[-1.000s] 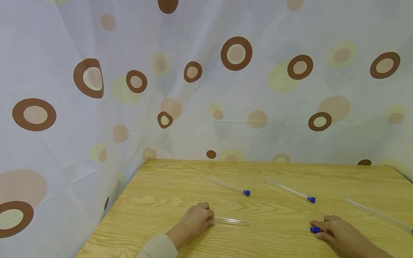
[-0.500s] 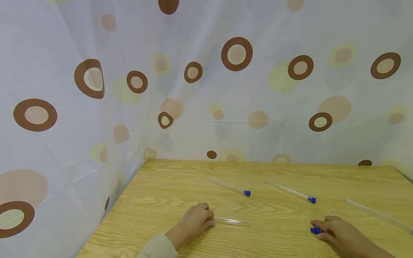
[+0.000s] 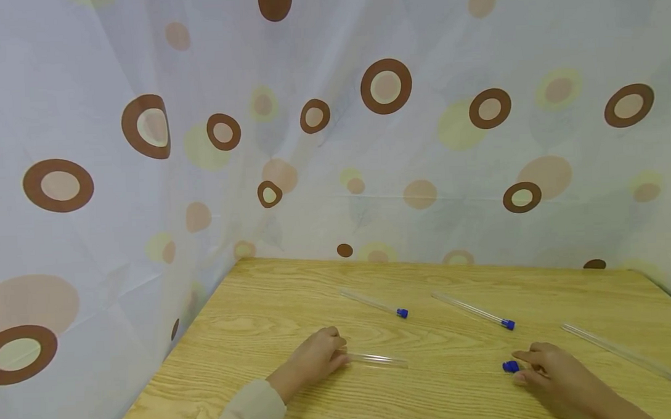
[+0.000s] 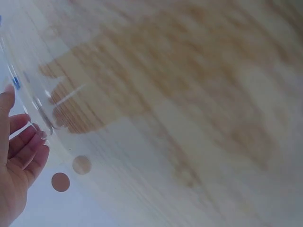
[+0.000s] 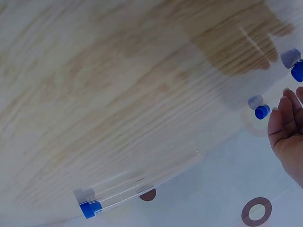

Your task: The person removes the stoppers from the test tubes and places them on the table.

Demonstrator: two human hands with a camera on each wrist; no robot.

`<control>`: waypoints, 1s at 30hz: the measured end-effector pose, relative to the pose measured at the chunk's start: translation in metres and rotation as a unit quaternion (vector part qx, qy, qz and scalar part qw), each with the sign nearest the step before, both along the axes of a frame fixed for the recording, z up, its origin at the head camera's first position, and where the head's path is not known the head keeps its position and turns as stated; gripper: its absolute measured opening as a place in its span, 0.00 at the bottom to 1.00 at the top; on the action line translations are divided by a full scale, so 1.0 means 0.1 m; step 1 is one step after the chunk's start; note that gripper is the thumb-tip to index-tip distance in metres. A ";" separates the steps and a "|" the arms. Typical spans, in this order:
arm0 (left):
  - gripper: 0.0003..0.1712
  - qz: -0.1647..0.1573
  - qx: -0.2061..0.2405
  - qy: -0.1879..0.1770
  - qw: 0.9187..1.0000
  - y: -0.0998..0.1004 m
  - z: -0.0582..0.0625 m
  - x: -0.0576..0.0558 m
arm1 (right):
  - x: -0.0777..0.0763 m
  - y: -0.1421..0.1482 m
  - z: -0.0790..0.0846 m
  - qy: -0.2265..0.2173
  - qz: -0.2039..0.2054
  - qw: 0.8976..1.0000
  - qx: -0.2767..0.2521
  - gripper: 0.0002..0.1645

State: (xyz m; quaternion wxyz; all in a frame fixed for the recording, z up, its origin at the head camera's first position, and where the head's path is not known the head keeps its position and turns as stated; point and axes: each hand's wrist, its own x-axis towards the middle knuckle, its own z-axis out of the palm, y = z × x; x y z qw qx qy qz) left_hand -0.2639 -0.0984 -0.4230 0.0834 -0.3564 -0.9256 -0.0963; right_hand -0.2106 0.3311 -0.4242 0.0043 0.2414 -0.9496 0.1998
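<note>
In the head view an uncapped clear tube point(image 3: 378, 359) lies on the wooden table point(image 3: 294, 297). My left hand point(image 3: 313, 360) is at its left end, thumb and fingers apart. The left wrist view has the tube point(image 4: 40, 113) beside the spread fingers of my left hand point(image 4: 21, 156). A loose blue cap point(image 3: 510, 367) rests on the wood just left of my right hand point(image 3: 554, 371). Thumb and index finger of that hand are parted, with nothing seen between them. The right wrist view shows the blue cap point(image 5: 297, 71) near the fingertips.
Behind the hands lie a left capped tube point(image 3: 372, 301), a middle capped tube point(image 3: 472, 309) and a right capped tube point(image 3: 618, 349), all with blue caps. A dotted curtain point(image 3: 322, 154) stands behind the table and along its left side.
My right hand has let go of the blue cap and drawn slightly right, leaving it on the table. My left thumb and fingers have loosened at the tube's end.
</note>
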 end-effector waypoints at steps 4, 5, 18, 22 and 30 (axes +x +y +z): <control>0.17 -0.003 -0.004 0.010 1.000 0.00 0.00 -0.01 | 0.00 0.01 -0.02 0.009 0.008 1.000 -0.007 0.23; 0.17 -0.003 -0.004 0.011 1.000 0.00 0.00 -0.01 | 0.00 0.01 -0.03 0.003 0.008 1.000 -0.009 0.23; 0.16 -0.010 -0.003 0.007 1.000 0.01 -0.01 -0.01 | -0.11 -0.11 -0.05 0.023 0.029 0.999 0.005 0.25; 0.17 -0.007 -0.003 0.003 1.000 0.02 -0.02 -0.01 | -0.14 -0.15 -0.04 0.017 0.028 0.999 0.008 0.18; 0.14 -0.010 0.003 0.012 1.000 -0.01 -0.03 -0.03 | -0.13 -0.14 -0.05 0.030 0.025 0.999 0.012 0.11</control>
